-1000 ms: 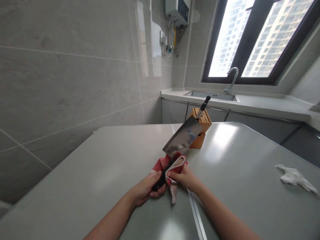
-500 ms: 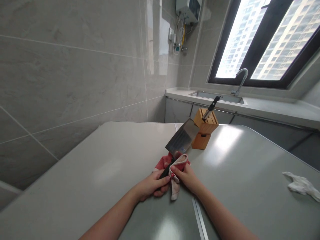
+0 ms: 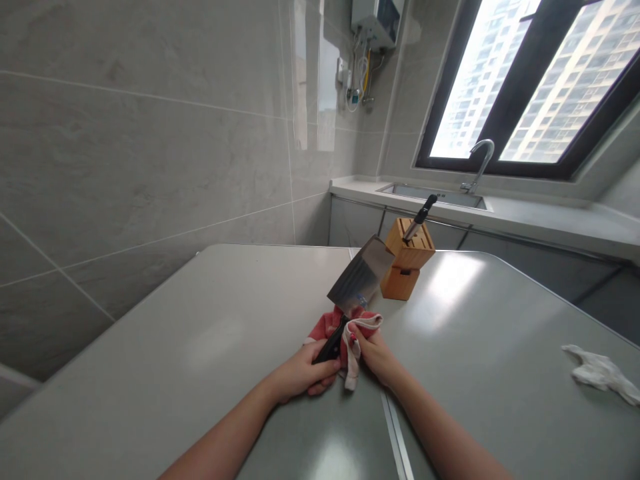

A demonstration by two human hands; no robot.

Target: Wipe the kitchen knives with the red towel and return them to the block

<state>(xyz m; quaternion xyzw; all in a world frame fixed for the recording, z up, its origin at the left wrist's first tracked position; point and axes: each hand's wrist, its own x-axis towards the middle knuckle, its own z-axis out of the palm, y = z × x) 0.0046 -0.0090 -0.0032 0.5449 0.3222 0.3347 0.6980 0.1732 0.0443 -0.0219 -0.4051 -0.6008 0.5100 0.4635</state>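
My left hand [image 3: 309, 371] is closed round the black handle of a cleaver [image 3: 361, 272], whose broad steel blade points up and away from me over the table. A red cloth with a pale edge [image 3: 324, 325] is bunched about the handle near the blade's base. My right hand [image 3: 374, 355] grips the cloth on the handle's right side, and one end of it hangs down between my hands. Some of my right fingers are hidden by the cloth. Just beyond the blade stands a wooden knife block [image 3: 411, 248] with one black-handled knife [image 3: 420, 219] in it.
A crumpled white cloth [image 3: 600, 373] lies at the right of the pale table [image 3: 200, 320]. Behind the table runs a counter [image 3: 540, 217] with a sink and a curved tap [image 3: 484, 163]. A tiled wall [image 3: 150, 160] borders the left side.
The cloth has shifted a little on the handle, with its folded edge now lying further right and more of the handle showing. The cleaver stays in my left hand.
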